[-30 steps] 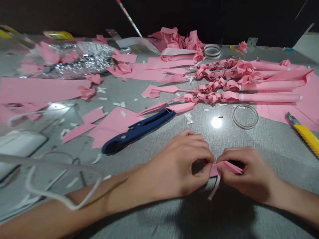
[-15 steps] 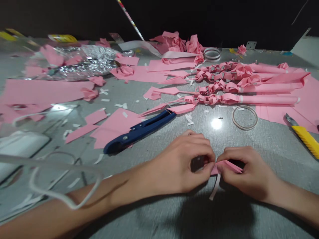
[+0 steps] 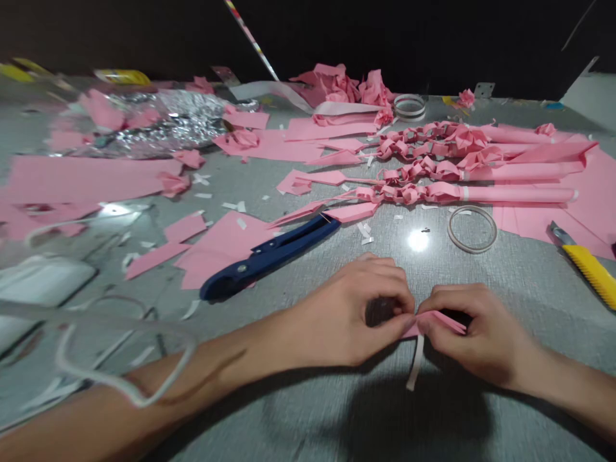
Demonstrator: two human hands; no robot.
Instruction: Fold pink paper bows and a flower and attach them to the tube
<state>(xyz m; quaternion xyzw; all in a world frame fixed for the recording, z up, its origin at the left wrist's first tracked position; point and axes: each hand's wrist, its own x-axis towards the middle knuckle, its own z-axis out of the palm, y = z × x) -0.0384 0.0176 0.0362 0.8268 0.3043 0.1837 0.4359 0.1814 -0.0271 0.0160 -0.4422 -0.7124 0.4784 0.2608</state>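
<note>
Between my two hands is a small folded pink paper piece [image 3: 441,320], held just above the grey table. My left hand [image 3: 368,308] pinches its left end between thumb and fingers. On the other end, my right hand [image 3: 474,333] grips the paper with thumb and forefinger, the folded layers showing inside its curled fingers. A narrow white strip [image 3: 415,366] hangs down from the paper near my right thumb; its upper end is hidden. Beyond my left hand lie blue-handled scissors or a cutter [image 3: 269,256], its exact kind unclear.
Pink paper chains [image 3: 414,192] joined to rolled pink tubes [image 3: 520,194] lie beyond my hands. A tape ring [image 3: 472,249] and a yellow utility knife [image 3: 590,269] lie right. Left are pink sheets [image 3: 91,176], silver foil [image 3: 187,122] and a white cable [image 3: 115,385].
Both hands keep their pinch on the pink paper. The left hand has shifted very slightly left, and the white strip hangs a little straighter.
</note>
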